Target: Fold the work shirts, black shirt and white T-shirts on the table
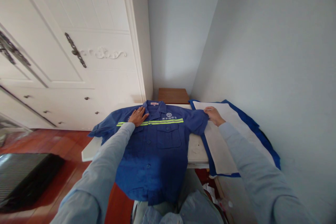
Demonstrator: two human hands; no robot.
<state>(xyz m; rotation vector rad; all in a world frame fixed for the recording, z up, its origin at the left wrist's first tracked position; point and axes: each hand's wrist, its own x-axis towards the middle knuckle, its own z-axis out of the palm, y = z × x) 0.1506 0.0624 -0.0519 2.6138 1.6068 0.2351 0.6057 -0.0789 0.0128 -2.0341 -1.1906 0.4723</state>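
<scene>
A blue short-sleeved work shirt (148, 150) lies front up on a white table (195, 150), its collar at the far side and its hem hanging over the near edge toward my lap. A yellow-green reflective stripe crosses its chest, with white lettering and a gear emblem above the right-hand pocket. My left hand (138, 116) rests flat on the chest near the collar, fingers stretched out. At the end of the right-hand sleeve, my right hand (214, 115) pinches the fabric between thumb and fingers.
Right of the shirt, a white sheet (223, 140) lies over blue cloth (265, 143) against the grey wall. A brown wooden box (173, 95) stands behind the table. A white wardrobe (105, 17) rises at the left. On the red wooden floor sits a dark, plastic-wrapped bundle (28, 178).
</scene>
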